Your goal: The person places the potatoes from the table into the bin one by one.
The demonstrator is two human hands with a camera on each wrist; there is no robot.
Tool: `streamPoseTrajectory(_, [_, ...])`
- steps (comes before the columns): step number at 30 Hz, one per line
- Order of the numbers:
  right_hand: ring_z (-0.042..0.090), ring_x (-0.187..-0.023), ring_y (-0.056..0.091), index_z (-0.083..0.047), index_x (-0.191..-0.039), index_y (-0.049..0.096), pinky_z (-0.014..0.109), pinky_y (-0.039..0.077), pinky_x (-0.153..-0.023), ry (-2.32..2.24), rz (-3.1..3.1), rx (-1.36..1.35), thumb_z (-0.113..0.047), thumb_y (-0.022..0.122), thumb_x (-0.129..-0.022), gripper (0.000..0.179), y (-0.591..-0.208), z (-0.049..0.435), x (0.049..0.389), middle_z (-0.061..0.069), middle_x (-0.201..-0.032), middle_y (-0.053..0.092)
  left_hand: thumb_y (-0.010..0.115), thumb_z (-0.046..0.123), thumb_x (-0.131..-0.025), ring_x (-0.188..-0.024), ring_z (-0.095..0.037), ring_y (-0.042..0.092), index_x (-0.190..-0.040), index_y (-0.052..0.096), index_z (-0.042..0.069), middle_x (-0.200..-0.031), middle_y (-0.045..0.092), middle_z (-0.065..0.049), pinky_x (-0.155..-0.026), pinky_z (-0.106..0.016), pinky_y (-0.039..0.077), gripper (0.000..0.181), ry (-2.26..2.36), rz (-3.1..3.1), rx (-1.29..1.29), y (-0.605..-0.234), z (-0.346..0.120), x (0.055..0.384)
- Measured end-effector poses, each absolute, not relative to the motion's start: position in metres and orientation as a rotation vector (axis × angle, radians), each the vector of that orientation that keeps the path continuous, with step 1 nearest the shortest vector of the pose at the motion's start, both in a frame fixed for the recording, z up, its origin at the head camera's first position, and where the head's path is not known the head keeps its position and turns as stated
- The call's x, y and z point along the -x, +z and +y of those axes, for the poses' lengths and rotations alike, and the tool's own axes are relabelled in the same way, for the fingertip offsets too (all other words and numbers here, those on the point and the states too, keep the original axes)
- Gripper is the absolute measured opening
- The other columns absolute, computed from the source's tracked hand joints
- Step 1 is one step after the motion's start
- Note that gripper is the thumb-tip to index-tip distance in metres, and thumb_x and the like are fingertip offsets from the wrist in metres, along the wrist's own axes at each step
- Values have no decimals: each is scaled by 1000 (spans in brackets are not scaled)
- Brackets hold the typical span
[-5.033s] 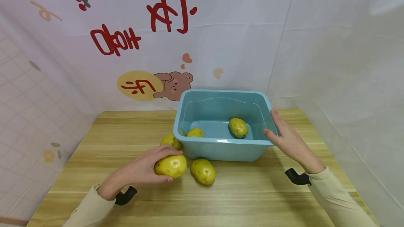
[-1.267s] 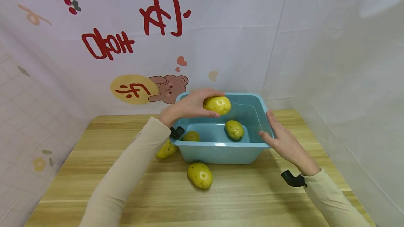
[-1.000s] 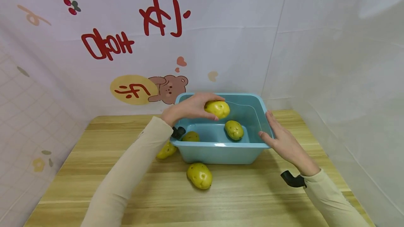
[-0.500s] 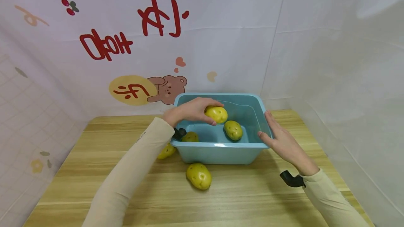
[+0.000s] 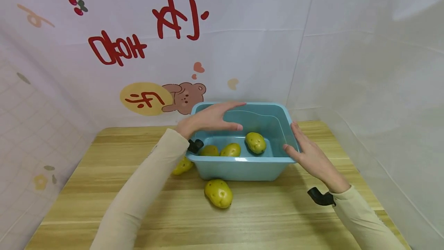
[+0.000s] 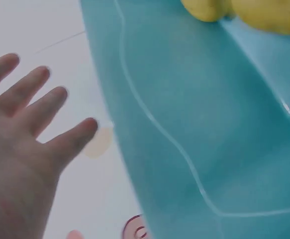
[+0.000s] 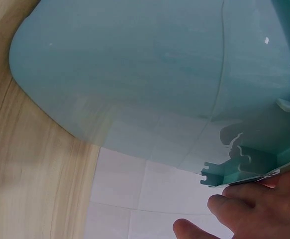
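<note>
My left hand hovers over the blue plastic bin, thumb and fingers spread, holding nothing. In the left wrist view its fingers are straight beside the bin's far wall. Below it in the bin lie three yellow potatoes: one at the left, one in the middle and one toward the right. My right hand grips the bin's right rim near the front corner, thumb over the inner side. In the right wrist view its fingers lie along the outside.
Another potato lies on the wooden table in front of the bin. One more potato sits by its left side, partly behind the left sleeve. A white printed cloth hangs behind.
My left hand carried a potato from the table into the bin, lowered it and let go; the hand has risen slightly since. The right hand stays on the rim.
</note>
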State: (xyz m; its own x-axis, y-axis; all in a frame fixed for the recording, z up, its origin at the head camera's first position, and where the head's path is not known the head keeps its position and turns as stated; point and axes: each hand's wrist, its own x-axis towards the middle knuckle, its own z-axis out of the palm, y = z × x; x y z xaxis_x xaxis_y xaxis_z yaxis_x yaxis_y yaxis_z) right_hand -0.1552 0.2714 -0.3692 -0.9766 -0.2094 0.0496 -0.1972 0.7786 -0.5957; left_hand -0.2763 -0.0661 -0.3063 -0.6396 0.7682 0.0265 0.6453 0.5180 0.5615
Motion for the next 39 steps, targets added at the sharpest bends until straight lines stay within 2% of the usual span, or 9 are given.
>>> streamPoseTrajectory(5, [43,-157,8,-14,-167,1,70,17,-118,-985,2934,333,-48,52,-106,87,-369,270,156,7,-173,-1,64,58,-97,-153,-18,27,-165,29,32,-168,29,6,-121,-51,28,80,935,2599,-1186,-289,-75,266])
streamPoseTrajectory(10, [42,-157,7,-13,-167,0,70,16,-118,-986,2928,341,-48,52,-106,88,-370,270,155,8,-173,-2,60,65,-95,-152,-16,29,-163,35,32,-166,34,7,-120,-55,30,79,1053,2658,-1242,-275,-89,253])
streamPoseTrajectory(18, [44,-156,6,-13,-167,-2,71,16,-117,-997,2920,361,-48,51,-106,87,-371,270,156,9,-173,-3,44,82,-92,-146,-19,41,-159,44,19,-162,43,0,-118,-55,34,91,1104,2785,-1460,-272,-111,236])
streamPoseTrajectory(27, [45,-156,7,-13,-167,-2,72,16,-117,-1010,2918,368,-43,52,-107,86,-372,269,155,11,-173,-2,37,81,-95,-148,-25,38,-155,48,9,-160,44,-7,-119,-58,30,94,1104,2844,-1508,-284,-140,217])
streamPoseTrajectory(33, [46,-156,7,-13,-167,-2,73,16,-116,-1017,2918,369,-43,52,-107,86,-372,269,154,13,-173,-2,36,78,-98,-149,-26,37,-156,46,11,-161,42,-7,-118,-59,32,90,1112,2851,-1470,-296,-156,207])
streamPoseTrajectory(39, [44,-156,7,-16,-167,-2,72,16,-117,-1026,2928,362,-46,52,-107,86,-371,270,152,9,-173,-1,38,73,-101,-152,-28,31,-159,40,11,-164,39,-7,-120,-59,27,86,1093,2867,-1446,-310,-174,202])
